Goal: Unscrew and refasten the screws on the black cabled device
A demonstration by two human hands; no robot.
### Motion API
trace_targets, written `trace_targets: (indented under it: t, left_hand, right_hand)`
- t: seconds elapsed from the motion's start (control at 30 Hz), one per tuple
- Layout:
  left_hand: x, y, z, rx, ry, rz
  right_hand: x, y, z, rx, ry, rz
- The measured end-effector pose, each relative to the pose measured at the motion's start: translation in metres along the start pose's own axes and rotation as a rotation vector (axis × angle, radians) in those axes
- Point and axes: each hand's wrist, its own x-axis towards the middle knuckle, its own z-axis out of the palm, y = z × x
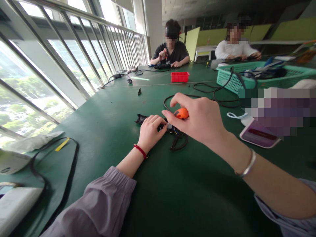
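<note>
Two hands hold one device, one orange handle.

Daylight glares through clear glass windows left of the flat dark-green tabletop; beyond it, the grey ceiling is dim. Its side nearest me is shadowed, stretched by wide-angle distortion.

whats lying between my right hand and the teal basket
In the head view, a looped black cable lies on the green tabletop between your right hand and the teal basket.
</note>
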Motion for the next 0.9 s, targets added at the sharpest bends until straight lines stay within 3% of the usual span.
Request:
trace_targets:
  t: [0.2, 0.4, 0.9]
  left_hand:
    - [-0.0006, 0.0000, 0.0003, -0.004, -0.004, -0.003]
    - [-0.0011, -0.0015, 0.0025, 0.017, 0.017, 0.005]
    - [-0.0012, -0.0003, 0.0002, -0.009, -0.002, 0.003]
  right_hand:
    - [-0.0004, -0.0013, 0.0008, 0.091, 0.023, -0.036]
    - [-0.0015, -0.0009, 0.0050, 0.011, 0.003, 0.004]
    - [-0.0003, 0.0009, 0.0015, 0.088, 0.050, 0.009]
